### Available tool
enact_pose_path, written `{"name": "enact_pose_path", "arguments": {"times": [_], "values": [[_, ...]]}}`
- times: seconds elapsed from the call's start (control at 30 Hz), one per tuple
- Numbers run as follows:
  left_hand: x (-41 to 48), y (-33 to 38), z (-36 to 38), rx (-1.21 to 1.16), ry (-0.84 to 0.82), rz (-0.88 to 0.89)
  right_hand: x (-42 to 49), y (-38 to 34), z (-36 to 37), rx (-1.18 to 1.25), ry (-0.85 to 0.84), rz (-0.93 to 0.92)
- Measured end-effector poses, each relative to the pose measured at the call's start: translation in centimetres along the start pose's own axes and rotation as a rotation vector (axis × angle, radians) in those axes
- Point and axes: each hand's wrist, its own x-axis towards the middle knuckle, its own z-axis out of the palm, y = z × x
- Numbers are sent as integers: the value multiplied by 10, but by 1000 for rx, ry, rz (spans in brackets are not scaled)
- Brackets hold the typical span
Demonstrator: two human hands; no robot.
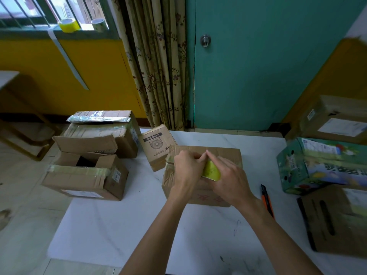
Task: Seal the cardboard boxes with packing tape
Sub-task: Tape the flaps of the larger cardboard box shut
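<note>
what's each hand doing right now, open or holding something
Left hand: fingers curled, pinching at the edge of the yellow tape roll.
Right hand: gripping the yellow tape roll above the cardboard box.

Yellow wall (pixel 59 76) left, barred window (pixel 49 12) above it, daylight coming in. Floral curtain (pixel 158 62) hangs between window and teal door (pixel 268 66); round metal knob (pixel 205 41) on door. White marbled desk (pixel 119 225) in foreground, pale tile floor (pixel 23 195) left, low wooden stand (pixel 27 138) by wall.

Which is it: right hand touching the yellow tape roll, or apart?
Touching. The head view shows the right hand curled round the yellow tape roll, no gap between them, above the cardboard box.
</note>
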Motion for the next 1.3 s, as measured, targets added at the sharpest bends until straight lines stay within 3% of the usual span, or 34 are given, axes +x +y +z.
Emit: {"name": "enact_pose_path", "arguments": {"times": [0.3, 0.67, 0.8, 0.93, 1.13, 1.3], "values": [[-4, 2, 2, -89, 2, -24, 0, -2, 0, 4, 59, 20], [-1, -3, 0, -105, -133, 26, -3, 1, 4, 25, 37, 3], [6, -12, -9, -77, -229, -119, -2, 6, 2, 26, 61, 45], [7, -16, -17, -297, -337, -227, 4, 4, -10, 86, 114, 46], [4, -11, -20, -420, -255, -133, 8, 2, -14, 119, 99, 46], [7, -13, -18, -341, -285, -105, 8, 3, -12, 124, 87, 32]]}}
